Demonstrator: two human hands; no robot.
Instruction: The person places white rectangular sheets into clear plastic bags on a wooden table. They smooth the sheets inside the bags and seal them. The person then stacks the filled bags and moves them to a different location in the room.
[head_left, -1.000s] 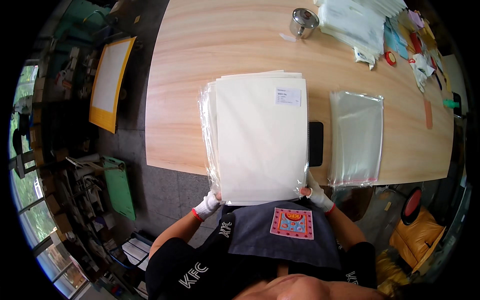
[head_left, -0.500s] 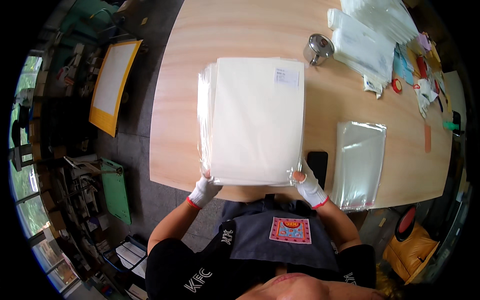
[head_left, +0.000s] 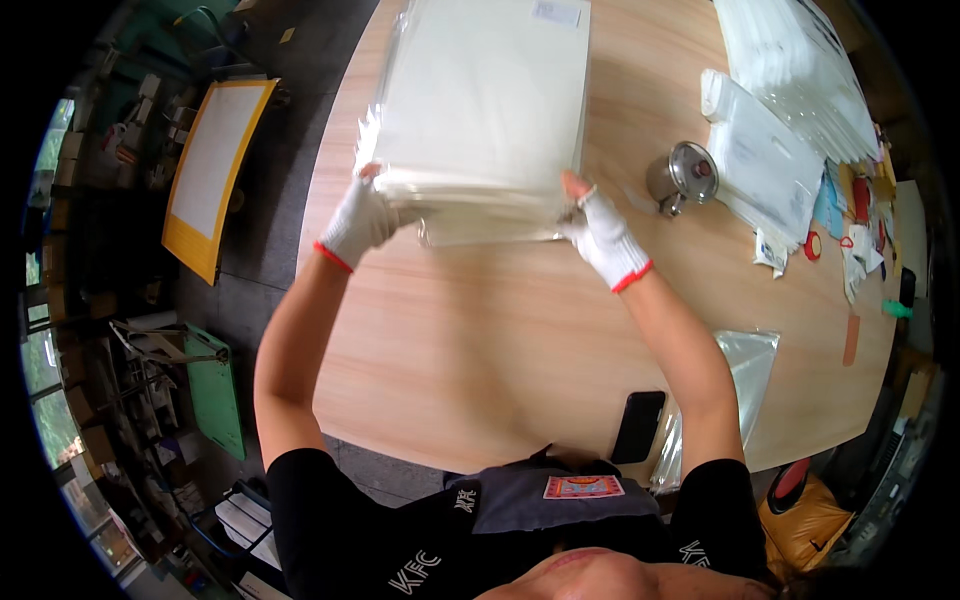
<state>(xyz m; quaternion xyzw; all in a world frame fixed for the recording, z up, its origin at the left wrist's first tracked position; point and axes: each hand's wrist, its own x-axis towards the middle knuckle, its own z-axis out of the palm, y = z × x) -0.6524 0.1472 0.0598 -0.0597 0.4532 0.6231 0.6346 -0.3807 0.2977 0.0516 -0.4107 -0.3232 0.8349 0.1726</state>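
Observation:
A thick stack of cream paper sheets in clear plastic sleeves (head_left: 480,110) is stretched out over the far part of the table, with a small white label (head_left: 556,12) near its far right corner. My left hand (head_left: 362,215), in a white knit glove with a red cuff, grips the stack's near left corner. At the near right corner my right hand (head_left: 602,232), gloved alike with bare fingertips, has its thumb on top and fingers beneath. The stack's near edge looks lifted off the wood, and its far end runs out of view.
On the pale wooden table (head_left: 420,380), a lidded metal cup (head_left: 683,178) stands right of the stack, beside piled white plastic bags (head_left: 765,140). A black phone (head_left: 639,427) and clear plastic sleeves (head_left: 752,360) lie near the front edge. A yellow-edged cart (head_left: 220,180) stands at left.
Both hands have carried the stack away from my body toward the far side of the table, slightly left. My arms are now stretched out, and the stack's far edge has left the view.

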